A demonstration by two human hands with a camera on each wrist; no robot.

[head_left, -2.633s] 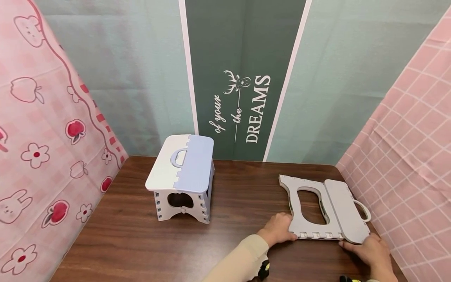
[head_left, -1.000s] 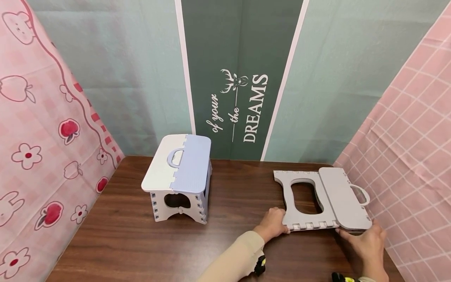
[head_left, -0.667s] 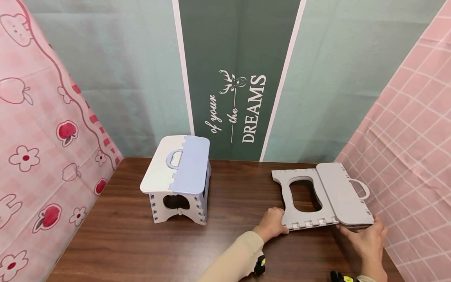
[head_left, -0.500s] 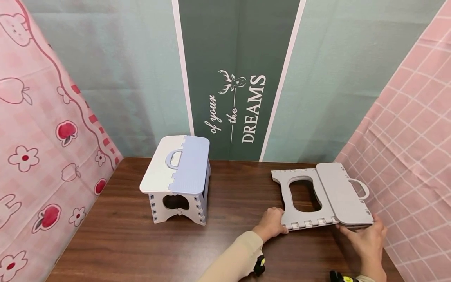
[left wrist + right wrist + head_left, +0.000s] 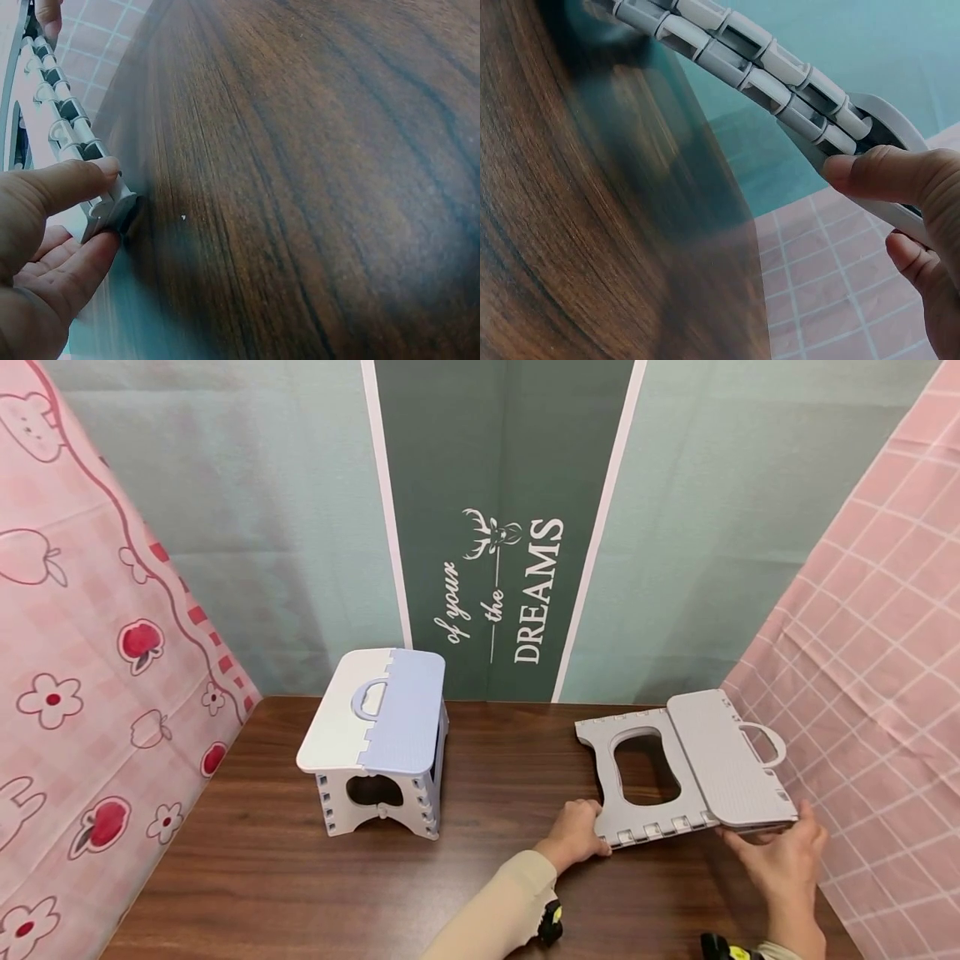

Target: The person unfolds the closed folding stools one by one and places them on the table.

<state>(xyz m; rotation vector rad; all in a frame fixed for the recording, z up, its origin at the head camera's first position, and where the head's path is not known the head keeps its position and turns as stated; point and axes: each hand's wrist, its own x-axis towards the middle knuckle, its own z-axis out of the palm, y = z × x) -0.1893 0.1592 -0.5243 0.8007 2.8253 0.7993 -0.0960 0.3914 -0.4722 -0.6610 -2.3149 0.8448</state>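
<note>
A folded light-grey step stool (image 5: 731, 768) lies toward the right of the table in the head view, its right side tilted up off the wood. My left hand (image 5: 573, 837) pinches the near left corner of its leg panel; in the left wrist view the thumb (image 5: 75, 184) is on one face and fingers on the other. My right hand (image 5: 787, 860) grips the near end of the folded seat, its thumb (image 5: 885, 172) by the hinged edge in the right wrist view. A loop handle (image 5: 767, 745) sticks out on the stool's far right side.
An unfolded stool (image 5: 375, 735) with a white and lilac top stands upright at the left of the brown wooden table (image 5: 300, 893). A pink checked cloth (image 5: 885, 693) hangs close to the right, another pink cloth (image 5: 112, 693) at left, and a green curtain (image 5: 480, 485) behind.
The folded stool has moved a little away from me, and its right side has risen with my right hand. Both hands keep their hold. The unfolded stool stays put.
</note>
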